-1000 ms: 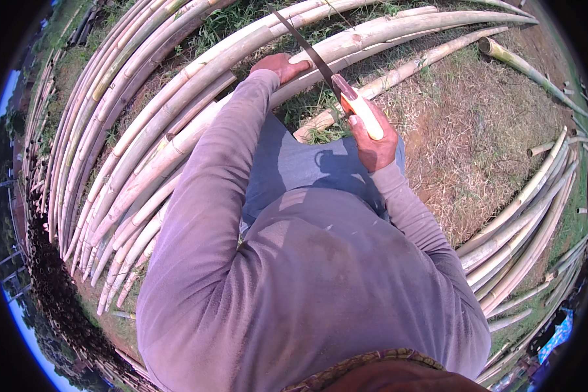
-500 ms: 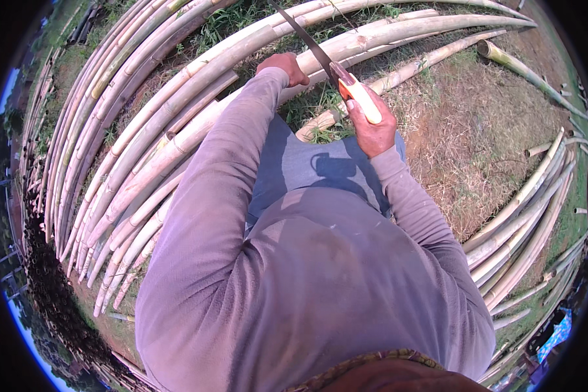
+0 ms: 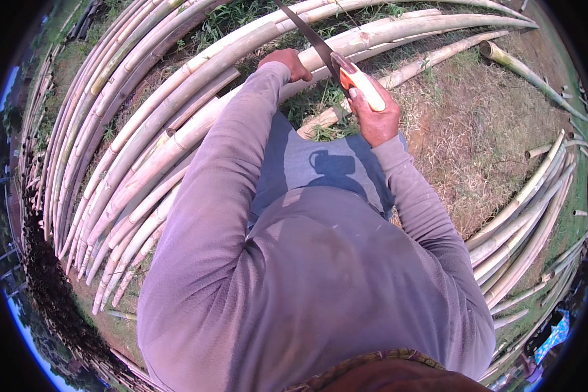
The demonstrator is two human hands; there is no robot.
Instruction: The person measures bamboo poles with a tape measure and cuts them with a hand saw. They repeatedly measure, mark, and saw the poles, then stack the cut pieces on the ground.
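1. Outdoor ground of dry grass [image 3: 490, 150] and patchy green weeds lies below the person, with long pale bamboo poles spread across it.
2. Nearest the camera, the person's grey long-sleeved torso fills the lower middle, and both sleeves reach upward toward the poles.
3. At the end of the right sleeve, the right hand [image 3: 372, 117] is clamped around the pale handle of a long knife [image 3: 333, 55], which has an orange collar where the handle meets the blade.
4. From that grip the dark, narrow blade runs up and to the left, passing just right of the left hand and crossing over the nearest poles.
5. Beside it, the left hand [image 3: 287, 64] is closed down on a thick bamboo pole [image 3: 196, 127], which slants from the lower left up to the right.
6. A shorter pole piece [image 3: 323, 121] lies on the grass between the two hands, just left of the right hand.
7. To the left, a wide stack of bamboo poles [image 3: 104, 137] curves along the ground, pale cream with some green lengths.
8. Farther right, another bundle of poles [image 3: 529, 215] lies at the grass edge, well apart from both hands.
9. At the top right, a single greenish pole [image 3: 522, 65] with an open cut end lies alone.
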